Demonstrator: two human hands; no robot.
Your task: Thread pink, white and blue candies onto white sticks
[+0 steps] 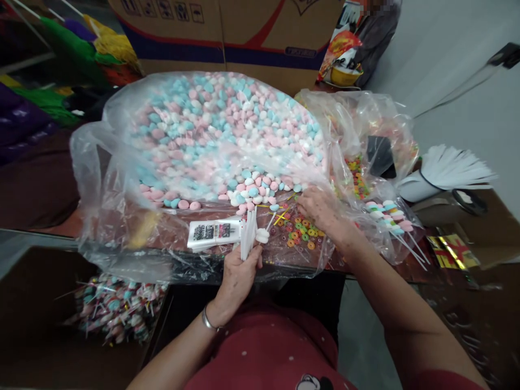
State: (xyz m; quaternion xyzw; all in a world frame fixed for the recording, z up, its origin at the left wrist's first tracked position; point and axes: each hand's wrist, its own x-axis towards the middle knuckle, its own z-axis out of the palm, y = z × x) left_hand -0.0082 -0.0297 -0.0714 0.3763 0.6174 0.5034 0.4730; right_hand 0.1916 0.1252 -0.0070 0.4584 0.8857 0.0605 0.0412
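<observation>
My left hand (240,268) is closed around a bundle of white lollipop sticks (248,233) pointing away from me. At its fingertips is a white marshmallow (262,236) with a thin stick rising from it. My right hand (319,211) is over the table, fingers bent down beside the ring candies (304,232); what its fingertips hold, if anything, is hidden. Pink, blue and white marshmallows (252,189) spill from a large clear bag (117,108) in front of both hands. A stack of printed white packets (214,232) lies left of the sticks.
Finished marshmallow skewers (390,216) lie at right, near a container of white sticks (450,170). Another clear bag (357,108) holds colourful candy. A cardboard box (227,32) stands behind. Wrapped sweets (117,306) fill a box at lower left.
</observation>
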